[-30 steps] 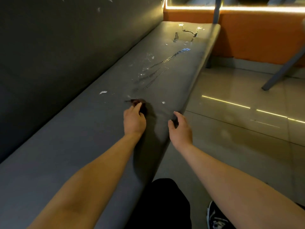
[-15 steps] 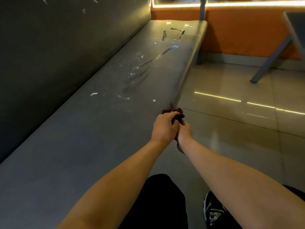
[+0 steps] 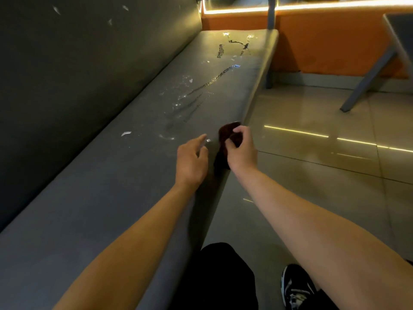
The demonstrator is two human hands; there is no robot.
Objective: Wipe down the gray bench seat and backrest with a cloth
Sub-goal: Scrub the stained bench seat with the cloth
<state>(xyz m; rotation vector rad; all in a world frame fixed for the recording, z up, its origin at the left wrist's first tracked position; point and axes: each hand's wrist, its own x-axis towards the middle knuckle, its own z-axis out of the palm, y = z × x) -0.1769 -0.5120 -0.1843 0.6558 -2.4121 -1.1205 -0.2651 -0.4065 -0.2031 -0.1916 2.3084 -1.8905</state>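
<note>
The long gray bench seat (image 3: 107, 186) runs from the near left to the far wall, with the dark gray backrest (image 3: 73, 63) rising on its left. Wet streaks and small white scraps mark the seat farther along. A dark brownish cloth (image 3: 225, 137) hangs at the seat's front edge, bunched up. My right hand (image 3: 241, 151) grips it from the right with fingers curled around it. My left hand (image 3: 192, 159) hovers just left of the cloth over the seat, fingers spread and holding nothing.
A tiled floor (image 3: 324, 153) with bright light reflections lies to the right of the bench. An orange wall (image 3: 330, 41) closes the far end. A gray slanted table leg (image 3: 366, 79) stands at the far right. My black shoe (image 3: 295, 285) and dark trouser leg sit at the bottom.
The cloth passed from my left hand to my right at the seat's front edge. My left hand has let go and drawn back to the left, opening its fingers.
</note>
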